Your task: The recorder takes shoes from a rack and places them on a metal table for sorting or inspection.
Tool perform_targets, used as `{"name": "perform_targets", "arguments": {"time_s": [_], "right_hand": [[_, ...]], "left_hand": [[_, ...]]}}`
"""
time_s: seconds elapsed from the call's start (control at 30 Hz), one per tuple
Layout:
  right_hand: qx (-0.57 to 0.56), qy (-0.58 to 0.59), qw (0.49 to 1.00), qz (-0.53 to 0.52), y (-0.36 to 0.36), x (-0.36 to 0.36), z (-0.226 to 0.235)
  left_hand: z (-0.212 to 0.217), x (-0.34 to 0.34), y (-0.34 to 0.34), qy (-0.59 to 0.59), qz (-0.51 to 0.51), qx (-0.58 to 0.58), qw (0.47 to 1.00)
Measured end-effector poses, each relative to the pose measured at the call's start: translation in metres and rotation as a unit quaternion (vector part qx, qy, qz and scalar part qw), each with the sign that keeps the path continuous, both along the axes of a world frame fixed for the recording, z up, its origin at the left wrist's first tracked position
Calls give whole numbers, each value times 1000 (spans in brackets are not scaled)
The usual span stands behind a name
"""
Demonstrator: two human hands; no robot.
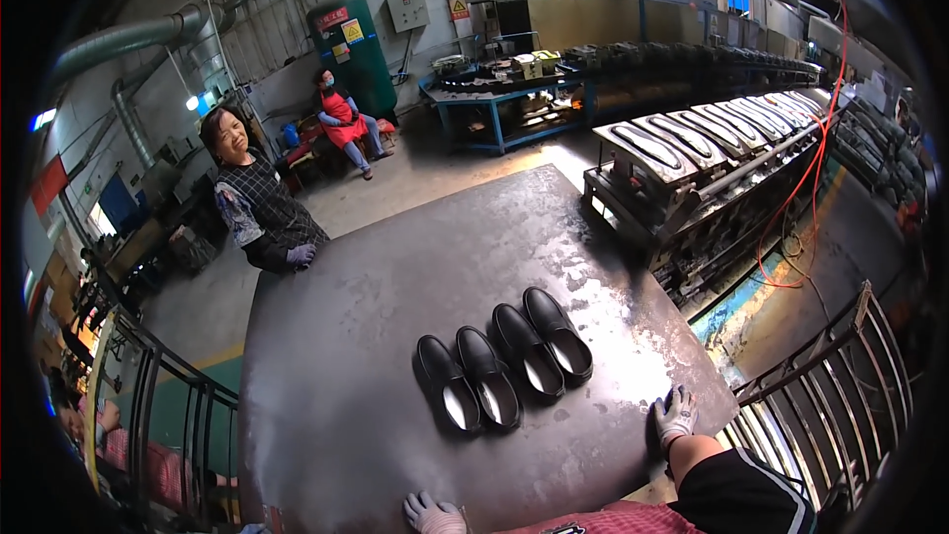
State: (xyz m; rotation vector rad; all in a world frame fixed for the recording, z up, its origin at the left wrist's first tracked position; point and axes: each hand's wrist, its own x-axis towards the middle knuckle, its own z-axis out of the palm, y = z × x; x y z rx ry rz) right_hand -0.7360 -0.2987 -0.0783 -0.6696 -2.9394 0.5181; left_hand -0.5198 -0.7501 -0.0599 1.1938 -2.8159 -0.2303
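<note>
Closest to me, at the near edge of the dark metal-topped table [336, 366], the left hand [435, 514] lies in a pale glove, its fingers loosely spread and holding nothing. The right hand [676, 413], gloved too, rests on the table's right-hand edge, its fingers likewise apart and empty. Between them and a little farther in, well apart from both, sit four black slip-on shoes [431, 353], side by side in two pairs, toes pointing away and slightly left, pale insoles showing through the openings. A barred metal railing [870, 376] curves past the table's right corner, and another dark railing [148, 366] stands off its left side, with someone in red check [163, 465] beyond it. At the table's far left edge a co-worker in a dark checked apron [272, 203] stands with a purple-gloved hand [301, 255] on the rim. Over to the right runs a long machine topped with pale plates [682, 138] bearing dark looped outlines, an orange-red hose [822, 153] hanging near its side. Farther back, a person in a red apron [343, 124] sits near a tall green tank [366, 69], with a blue-framed workbench [496, 124] to the right, and a grey control box [407, 10] is mounted on the wall behind.
</note>
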Motion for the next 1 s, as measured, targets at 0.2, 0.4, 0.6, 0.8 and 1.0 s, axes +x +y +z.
{"name": "perform_targets", "arguments": {"time_s": [0.2,0.4,0.6,0.8,1.0], "right_hand": [[15,23,1000,12,4,0,-13],[9,5,1000,-5,7,0,-13],[-14,-3,1000,-13,1,0,0],[13,-9,1000,22,6,2,2],[-4,-28,999,21,2,1,6]], "left_hand": [[-2,-2,-1,-4,-2,5,1000],[6,-5,5,-9,-5,-5,1000],[4,-1,5,-9,3,-4,1000],[5,-4,5,-2,-5,-11,1000],[1,-2,0,-11,-8,-25,1000]]}}
